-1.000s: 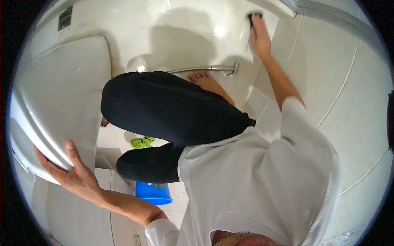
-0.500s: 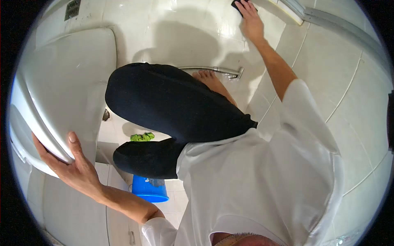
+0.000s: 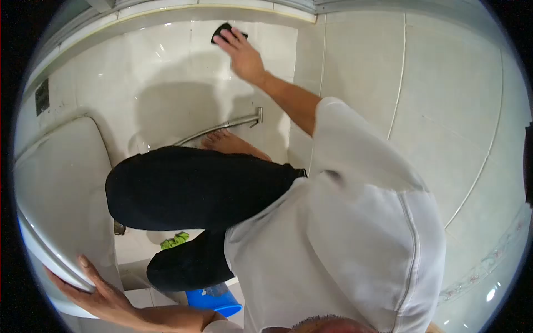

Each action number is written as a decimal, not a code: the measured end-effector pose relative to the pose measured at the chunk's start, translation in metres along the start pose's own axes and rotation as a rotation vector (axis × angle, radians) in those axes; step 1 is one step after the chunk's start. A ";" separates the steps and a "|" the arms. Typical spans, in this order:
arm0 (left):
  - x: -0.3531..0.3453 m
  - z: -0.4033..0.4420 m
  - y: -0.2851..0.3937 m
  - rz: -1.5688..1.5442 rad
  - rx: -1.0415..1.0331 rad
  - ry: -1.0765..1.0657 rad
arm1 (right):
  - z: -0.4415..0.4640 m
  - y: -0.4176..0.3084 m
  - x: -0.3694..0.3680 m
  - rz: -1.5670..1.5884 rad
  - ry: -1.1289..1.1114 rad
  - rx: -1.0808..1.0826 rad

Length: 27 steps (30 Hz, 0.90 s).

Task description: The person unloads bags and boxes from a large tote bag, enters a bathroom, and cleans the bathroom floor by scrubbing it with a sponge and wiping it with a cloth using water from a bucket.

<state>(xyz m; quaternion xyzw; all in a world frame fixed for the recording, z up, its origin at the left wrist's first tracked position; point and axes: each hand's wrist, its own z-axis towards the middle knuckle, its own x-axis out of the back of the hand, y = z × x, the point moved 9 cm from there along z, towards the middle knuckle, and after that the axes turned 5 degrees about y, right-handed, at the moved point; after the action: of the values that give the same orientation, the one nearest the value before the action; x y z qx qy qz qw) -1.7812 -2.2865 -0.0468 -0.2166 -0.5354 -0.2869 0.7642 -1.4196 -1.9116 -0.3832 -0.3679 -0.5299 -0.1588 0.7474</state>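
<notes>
My right hand reaches out to the wet pale tiles and presses a small black scrubbing pad flat with its fingers, near the raised ledge. My left hand is wrapped round the edge of the white toilet lid, thumb on top. Between these, a metal hand sprayer with its hose lies on the floor just past my bare foot. My bent legs in black trousers hide part of the floor.
A crumpled green cloth lies by my knee. Close to it is a blue bucket, partly hidden. A drain grate sits at the far left. The raised ledge runs along the top, and a tiled wall stands on the right.
My view has turned, shifting the scene left and down. The right hand has moved the black pad away from the wall corner, along the ledge. My left hand stays on the toilet lid.
</notes>
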 end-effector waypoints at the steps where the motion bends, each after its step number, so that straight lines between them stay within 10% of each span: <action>1: 0.003 0.001 0.001 0.003 0.000 0.000 | -0.021 -0.020 0.000 0.014 0.010 0.044; 8: 0.001 0.000 0.015 0.020 -0.046 -0.025 | -0.122 -0.061 -0.040 0.262 -0.705 0.521; 15: -0.001 -0.005 0.018 -0.133 0.103 -0.067 | 0.012 -0.070 -0.088 0.119 -0.031 0.098; 18: 0.003 -0.001 0.025 -0.155 0.060 -0.044 | -0.085 -0.159 -0.112 -0.033 -0.391 0.537; 20: 0.001 -0.007 0.012 -0.201 0.105 -0.059 | -0.115 -0.169 -0.125 0.788 -0.653 0.577; 21: 0.001 -0.008 0.011 -0.192 0.115 -0.059 | -0.100 -0.178 -0.106 0.269 -0.671 0.946; 25: -0.001 -0.008 0.011 -0.166 0.176 -0.128 | 0.070 -0.096 -0.101 0.222 -0.366 0.181; 27: -0.001 -0.007 0.015 -0.172 0.170 -0.122 | 0.054 -0.109 -0.101 0.209 -0.243 0.266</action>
<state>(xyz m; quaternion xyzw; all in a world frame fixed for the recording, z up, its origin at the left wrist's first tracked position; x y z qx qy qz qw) -1.7664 -2.2799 -0.0503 -0.1214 -0.6200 -0.2911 0.7184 -1.5638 -1.9618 -0.4248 -0.3354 -0.5916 0.0364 0.7323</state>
